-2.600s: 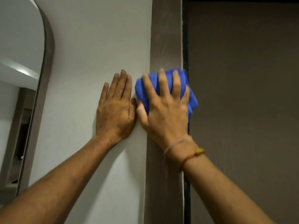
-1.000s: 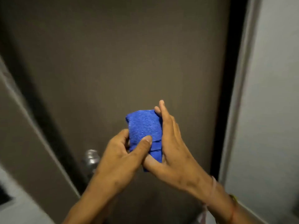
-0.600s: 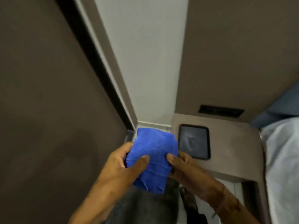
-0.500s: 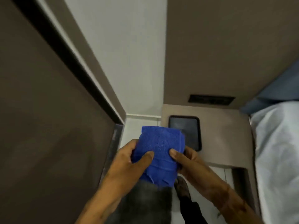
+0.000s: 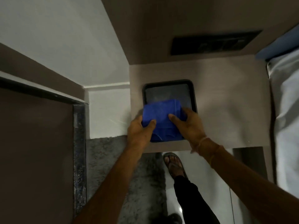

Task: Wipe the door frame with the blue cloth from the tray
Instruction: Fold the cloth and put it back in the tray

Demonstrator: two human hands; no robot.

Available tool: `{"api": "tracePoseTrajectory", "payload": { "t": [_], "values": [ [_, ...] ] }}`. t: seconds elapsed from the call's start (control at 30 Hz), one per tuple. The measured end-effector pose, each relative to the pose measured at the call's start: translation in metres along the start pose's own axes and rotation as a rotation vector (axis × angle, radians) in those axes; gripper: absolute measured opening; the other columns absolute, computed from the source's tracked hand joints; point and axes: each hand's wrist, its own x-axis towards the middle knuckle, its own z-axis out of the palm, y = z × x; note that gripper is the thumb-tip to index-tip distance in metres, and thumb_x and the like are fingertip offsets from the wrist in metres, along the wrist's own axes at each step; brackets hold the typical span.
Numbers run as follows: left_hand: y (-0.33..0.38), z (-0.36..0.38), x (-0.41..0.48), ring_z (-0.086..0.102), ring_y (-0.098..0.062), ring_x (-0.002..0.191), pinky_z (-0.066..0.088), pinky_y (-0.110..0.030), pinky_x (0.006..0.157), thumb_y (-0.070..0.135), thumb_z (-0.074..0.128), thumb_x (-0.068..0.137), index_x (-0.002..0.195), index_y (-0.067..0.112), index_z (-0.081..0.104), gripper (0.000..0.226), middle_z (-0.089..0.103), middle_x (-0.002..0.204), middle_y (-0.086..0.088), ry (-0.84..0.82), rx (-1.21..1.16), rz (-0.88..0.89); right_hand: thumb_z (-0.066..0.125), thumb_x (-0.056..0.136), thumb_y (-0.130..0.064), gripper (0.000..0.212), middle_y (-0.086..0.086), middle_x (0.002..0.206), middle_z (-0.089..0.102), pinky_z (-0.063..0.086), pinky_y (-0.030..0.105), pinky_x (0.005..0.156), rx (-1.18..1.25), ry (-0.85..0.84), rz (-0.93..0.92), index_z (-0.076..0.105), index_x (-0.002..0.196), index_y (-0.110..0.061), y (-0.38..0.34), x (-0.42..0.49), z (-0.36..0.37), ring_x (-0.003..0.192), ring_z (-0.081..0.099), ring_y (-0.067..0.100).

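The folded blue cloth is held over the near half of a dark square tray that sits on a low brown bedside shelf. My left hand grips the cloth's left edge with the thumb on top. My right hand grips its right side. Whether the cloth touches the tray I cannot tell. The brown door and its dark door frame are at the left.
A grey mat lies on the floor below the shelf. My sandalled foot stands on white tiles. A bed with pale sheets runs along the right. A dark switch panel is on the wall panel above the shelf.
The view swung from the door frame down to the shelf. Both hands carried the cloth forward and down, and it now covers the near part of the tray.
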Motion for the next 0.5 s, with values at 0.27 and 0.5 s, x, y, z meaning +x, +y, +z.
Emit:
{"api": "tracePoseTrajectory", "payload": {
  "t": [0.27, 0.5],
  "values": [
    [-0.028, 0.065, 0.051, 0.046, -0.031, 0.119, 0.043, -0.040, 0.096, 0.019, 0.057, 0.088, 0.137, 0.009, 0.034, 0.055, 0.044, 0.136, -0.018, 0.083, 0.564, 0.284, 0.064, 0.085, -0.012, 0.065, 0.022, 0.142, 0.030, 0.037, 0.049, 0.104, -0.518, 0.095, -0.074, 0.030, 0.140, -0.009, 0.050, 0.071, -0.002, 0.128, 0.032, 0.040],
    [-0.048, 0.068, 0.049, -0.004, -0.030, 0.144, 0.011, -0.048, 0.116, 0.022, 0.049, 0.090, 0.146, 0.018, -0.006, 0.079, -0.015, 0.158, -0.007, -0.232, 1.128, 0.447, 0.054, 0.090, -0.009, 0.078, 0.017, 0.157, 0.002, 0.035, 0.051, 0.109, -0.982, -0.144, -0.251, 0.002, 0.148, -0.015, 0.069, 0.061, 0.000, 0.137, 0.019, 0.039]
  ]
}}
